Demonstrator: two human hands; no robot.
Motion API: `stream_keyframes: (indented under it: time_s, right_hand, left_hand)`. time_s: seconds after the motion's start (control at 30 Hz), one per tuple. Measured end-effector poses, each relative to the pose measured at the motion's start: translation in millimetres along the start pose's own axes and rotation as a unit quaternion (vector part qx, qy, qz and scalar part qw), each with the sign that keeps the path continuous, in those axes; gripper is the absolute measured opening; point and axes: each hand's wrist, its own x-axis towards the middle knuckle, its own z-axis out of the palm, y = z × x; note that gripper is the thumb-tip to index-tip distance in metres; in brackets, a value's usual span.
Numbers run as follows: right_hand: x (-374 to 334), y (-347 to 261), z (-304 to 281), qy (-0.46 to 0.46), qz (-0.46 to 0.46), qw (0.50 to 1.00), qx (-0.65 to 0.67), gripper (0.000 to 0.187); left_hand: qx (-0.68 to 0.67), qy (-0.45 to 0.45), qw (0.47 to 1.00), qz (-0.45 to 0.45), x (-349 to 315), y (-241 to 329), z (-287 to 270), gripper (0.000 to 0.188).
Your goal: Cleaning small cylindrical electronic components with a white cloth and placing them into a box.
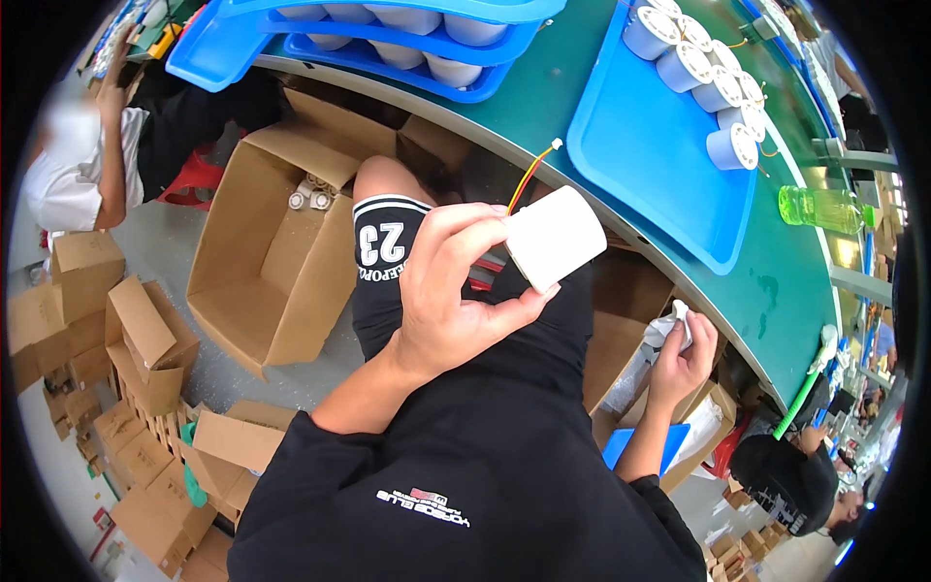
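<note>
My left hand [451,291] grips a white cylindrical housing [558,239] between thumb and fingers, in front of my lap. Red and yellow wires [526,180] with a small white connector at their end stick up from beside it. To the right, my right hand [684,364] is closed on a crumpled white cloth [677,325], just off the bench edge. Its fingers hide part of the cloth. Beyond my left hand lies a blue tray [630,160] with several similar white housings [718,87] standing in rows at its far right side.
Stacked blue trays [465,81] hold more white parts on the green bench [776,320]. A green bottle [824,210] lies at right. An open carton [276,252] with a few white parts sits left of my leg; more cartons [145,466] fill the lower left. Co-workers sit on both sides.
</note>
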Motion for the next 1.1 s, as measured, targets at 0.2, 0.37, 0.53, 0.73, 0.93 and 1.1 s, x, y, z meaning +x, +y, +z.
stream_keyframes:
  time_s: [0.2, 0.37, 0.53, 0.73, 0.93, 1.1]
  right_hand:
    - [62.1, -131.7, 43.6, -0.047, -0.194, 0.961, 0.193, 0.038]
    - [80.1, -164.5, 75.8, -0.108, -0.240, 0.943, 0.203, 0.042]
    - [86.2, -173.3, 80.7, -0.138, -0.264, 0.937, 0.180, 0.042]
    - [81.1, -183.8, 85.9, -0.163, -0.259, 0.932, 0.195, 0.041]
    - [86.2, -187.8, 92.6, -0.161, -0.270, 0.932, 0.179, 0.038]
    - [102.5, -176.5, 101.2, -0.084, -0.234, 0.964, 0.092, 0.037]
  left_hand:
    - [0.026, -0.009, 0.999, 0.036, 0.6, 1.0, 2.1, 0.058]
    - [0.044, 0.016, 0.998, 0.045, 3.8, -3.3, -7.3, 0.059]
    - [0.059, 0.019, 0.996, 0.062, 5.3, -12.2, -13.1, 0.060]
    - [0.062, 0.030, 0.995, 0.077, 3.9, -19.4, -14.4, 0.060]
    - [0.070, 0.029, 0.995, 0.069, 2.6, -27.2, -19.0, 0.060]
    - [0.089, 0.035, 0.994, 0.046, 1.2, -26.9, -22.1, 0.062]
